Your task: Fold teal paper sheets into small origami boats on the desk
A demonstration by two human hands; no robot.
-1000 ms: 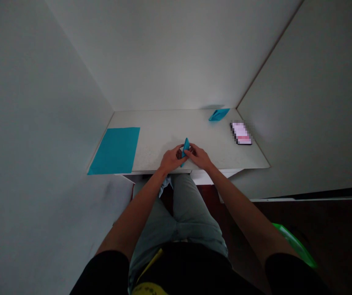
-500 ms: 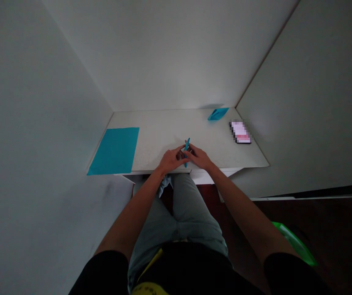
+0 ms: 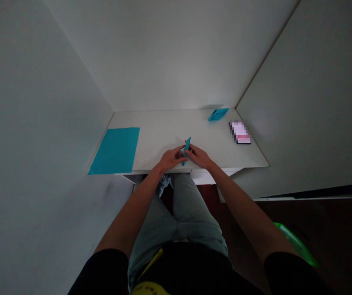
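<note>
A small folded piece of blue paper (image 3: pixel 187 144) is held upright between my hands, close to the front edge of the white table (image 3: pixel 160 123). My left hand (image 3: pixel 171 159) grips it from the left, thumb toward its lower end. From the right, my right hand (image 3: pixel 199 157) pinches the same piece, with its thumb on the near face. Some fingertips are hidden behind the paper. A flat blue sheet (image 3: pixel 116 150) lies at the table's left end. Near the back wall on the right sits another folded blue paper (image 3: pixel 218 114).
A phone (image 3: pixel 240 132) with a lit screen lies at the right end of the table. Walls stand at the left, back and right of the table. A green object (image 3: pixel 297 245) is low at the right, near the dark floor.
The folded paper between my hands has tilted slightly, its top going right and its lower end left. My hands have shifted only a little around it.
</note>
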